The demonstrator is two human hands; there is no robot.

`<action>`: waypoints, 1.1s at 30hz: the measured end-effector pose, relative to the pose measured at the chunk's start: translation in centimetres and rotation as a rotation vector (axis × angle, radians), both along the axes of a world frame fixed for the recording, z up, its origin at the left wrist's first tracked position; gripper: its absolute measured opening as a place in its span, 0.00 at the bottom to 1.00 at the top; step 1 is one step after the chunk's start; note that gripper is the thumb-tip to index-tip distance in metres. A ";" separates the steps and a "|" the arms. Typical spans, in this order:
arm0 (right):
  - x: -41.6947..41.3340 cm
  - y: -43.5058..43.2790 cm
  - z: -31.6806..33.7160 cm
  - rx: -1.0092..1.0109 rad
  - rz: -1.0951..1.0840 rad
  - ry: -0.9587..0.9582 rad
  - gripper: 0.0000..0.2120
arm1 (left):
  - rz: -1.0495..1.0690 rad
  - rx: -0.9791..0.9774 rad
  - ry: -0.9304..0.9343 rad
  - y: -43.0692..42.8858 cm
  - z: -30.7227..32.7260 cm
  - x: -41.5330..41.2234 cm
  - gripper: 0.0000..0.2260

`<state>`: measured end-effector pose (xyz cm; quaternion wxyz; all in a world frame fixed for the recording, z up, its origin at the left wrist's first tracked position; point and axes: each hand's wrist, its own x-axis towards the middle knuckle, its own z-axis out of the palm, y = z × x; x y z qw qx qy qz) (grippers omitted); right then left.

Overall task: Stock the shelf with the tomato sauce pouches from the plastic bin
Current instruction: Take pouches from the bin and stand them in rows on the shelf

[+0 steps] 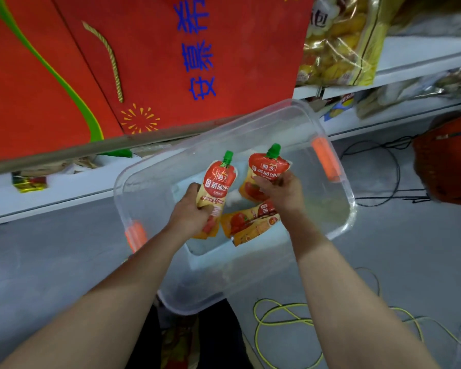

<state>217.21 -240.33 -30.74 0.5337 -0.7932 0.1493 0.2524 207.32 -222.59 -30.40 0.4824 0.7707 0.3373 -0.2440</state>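
A clear plastic bin [250, 123] with orange handle clips stands on the grey floor below me. My left hand [190, 209] grips a red and yellow tomato sauce pouch [218, 182] with a green cap, held upright over the bin. My right hand [280, 191] grips a second pouch [266, 169], also upright over the bin. A third pouch [250, 222] lies flat on the bin's bottom between my hands. The white shelf [51, 198] runs along the left behind the bin.
A large red sign [144, 62] leans over the left shelf. Yellow snack bags [336, 43] fill the shelves at the upper right. A red basket [447, 161] sits at the right edge. Black cables [378, 177] and a yellow cable [282, 315] lie on the floor.
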 end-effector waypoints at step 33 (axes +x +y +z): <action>-12.6 23.6 47.5 0.264 0.158 -0.780 0.04 | 0.183 -0.290 -1.034 26.9 46.1 -13.0 0.10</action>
